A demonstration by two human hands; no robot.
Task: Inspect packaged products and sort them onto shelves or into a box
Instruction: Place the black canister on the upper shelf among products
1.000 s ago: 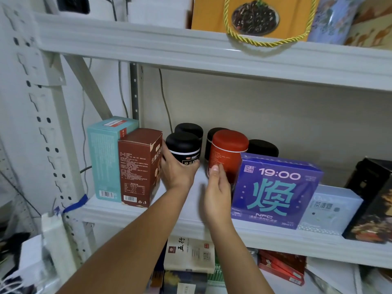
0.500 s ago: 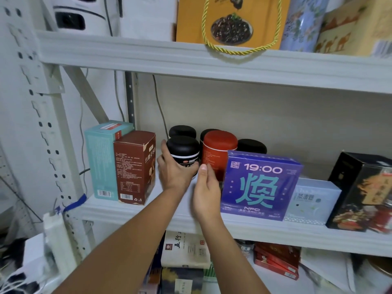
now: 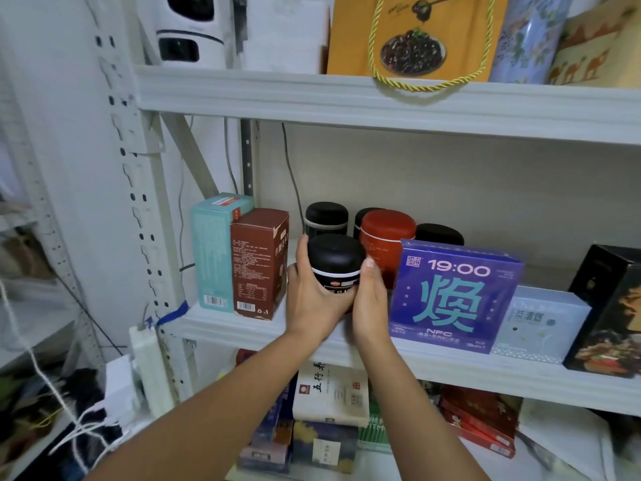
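The left hand [image 3: 308, 300] and the right hand [image 3: 370, 307] are hugging the black jar [image 3: 334, 256] from both sides, probably so it is not slipping off the shelf [image 3: 225, 328].

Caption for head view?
A black jar gripped by left hand and right hand at the shelf, beside a purple box.

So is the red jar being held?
No, the left hand and right hand hold the black jar; the red jar stands behind it.

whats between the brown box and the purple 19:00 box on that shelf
In the head view, a black-lidded jar is there, held by the left grip and right grip; the red jar sits farther back.
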